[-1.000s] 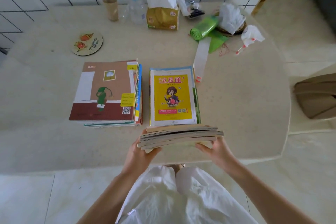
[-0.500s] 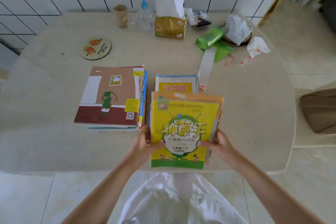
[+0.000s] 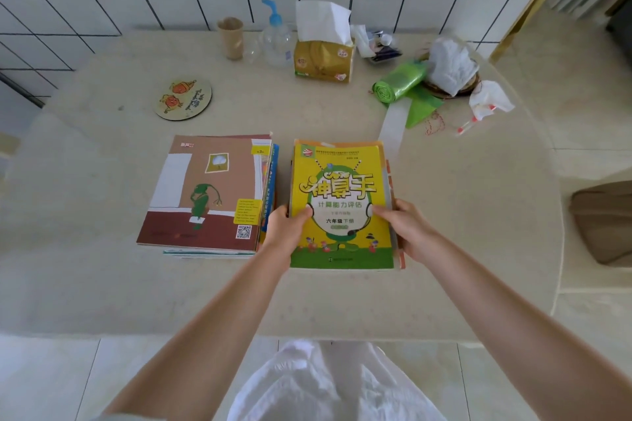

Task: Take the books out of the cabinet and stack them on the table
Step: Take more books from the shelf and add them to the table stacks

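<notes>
A bundle of books topped by a yellow-and-green workbook (image 3: pixel 340 181) lies flat on the right-hand pile on the beige table (image 3: pixel 102 284). My left hand (image 3: pixel 285 229) grips its left edge, thumb on the cover. My right hand (image 3: pixel 405 227) grips its right edge the same way. The pile underneath is almost wholly hidden by the bundle. Beside it on the left sits a second stack topped by a brown picture book (image 3: pixel 205 191). No cabinet is in view.
Along the tiled wall stand a paper cup (image 3: pixel 231 37), a pump bottle (image 3: pixel 275 36) and a tissue box (image 3: pixel 323 58). A round coaster (image 3: pixel 183 99) lies back left. A green bag roll (image 3: pixel 398 82), cloth and wrappers clutter the back right. A brown seat (image 3: pixel 602 219) stands right.
The bundle, held edge-on near my body a second ago, has tilted flat and moved forward onto the yellow book's pile, covering it. Both hands went with it.
</notes>
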Motion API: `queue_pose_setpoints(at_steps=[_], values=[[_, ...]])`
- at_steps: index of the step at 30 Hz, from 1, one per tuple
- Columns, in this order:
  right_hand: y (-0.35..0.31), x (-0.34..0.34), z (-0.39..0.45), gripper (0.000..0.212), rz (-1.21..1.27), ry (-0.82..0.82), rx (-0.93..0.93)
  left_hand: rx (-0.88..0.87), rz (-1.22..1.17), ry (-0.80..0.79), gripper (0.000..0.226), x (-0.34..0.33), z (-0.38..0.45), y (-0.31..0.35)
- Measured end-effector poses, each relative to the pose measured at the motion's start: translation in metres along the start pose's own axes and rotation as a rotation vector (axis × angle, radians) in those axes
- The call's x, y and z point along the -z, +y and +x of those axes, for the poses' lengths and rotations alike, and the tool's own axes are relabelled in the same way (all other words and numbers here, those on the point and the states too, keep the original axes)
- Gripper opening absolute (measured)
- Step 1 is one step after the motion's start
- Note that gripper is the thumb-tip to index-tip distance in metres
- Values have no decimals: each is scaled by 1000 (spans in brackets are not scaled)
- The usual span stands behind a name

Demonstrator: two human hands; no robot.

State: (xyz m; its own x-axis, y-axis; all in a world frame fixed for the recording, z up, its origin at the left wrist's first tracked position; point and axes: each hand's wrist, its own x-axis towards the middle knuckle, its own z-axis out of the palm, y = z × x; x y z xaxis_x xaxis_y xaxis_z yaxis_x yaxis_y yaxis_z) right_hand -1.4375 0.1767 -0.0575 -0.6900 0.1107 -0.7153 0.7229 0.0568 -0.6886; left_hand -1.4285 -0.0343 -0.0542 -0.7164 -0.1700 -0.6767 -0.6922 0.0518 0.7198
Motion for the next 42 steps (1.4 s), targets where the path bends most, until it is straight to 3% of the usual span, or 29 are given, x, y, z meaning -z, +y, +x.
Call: queue_pose_setpoints(at_steps=[5,13,19,24,28,32,37,42], values=[[4,-8,6,13,-47,-26,-54,-17,96,44,11,1,7,-4],[6,-8,13,25,-105,-5,-54,-18,176,75,27,-7,7,-7],[5,-9,3,34,-185,3,-69,26,113,90,23,-12,4,-7],[3,-13,1,44,-196,-26,-54,45,144,61,38,-13,2,-5],[2,-13,-3,32,-206,-42,-20,27,206,19,55,-14,-1,-2],[6,-8,-11,30,-220,-36,33,-94,352,106,72,-11,-4,-5],[19,-1,-29,64,-379,56,130,-336,485,152,70,-16,-20,-10],[35,-3,-50,56,-498,185,286,-499,605,81,75,-25,-35,-9]])
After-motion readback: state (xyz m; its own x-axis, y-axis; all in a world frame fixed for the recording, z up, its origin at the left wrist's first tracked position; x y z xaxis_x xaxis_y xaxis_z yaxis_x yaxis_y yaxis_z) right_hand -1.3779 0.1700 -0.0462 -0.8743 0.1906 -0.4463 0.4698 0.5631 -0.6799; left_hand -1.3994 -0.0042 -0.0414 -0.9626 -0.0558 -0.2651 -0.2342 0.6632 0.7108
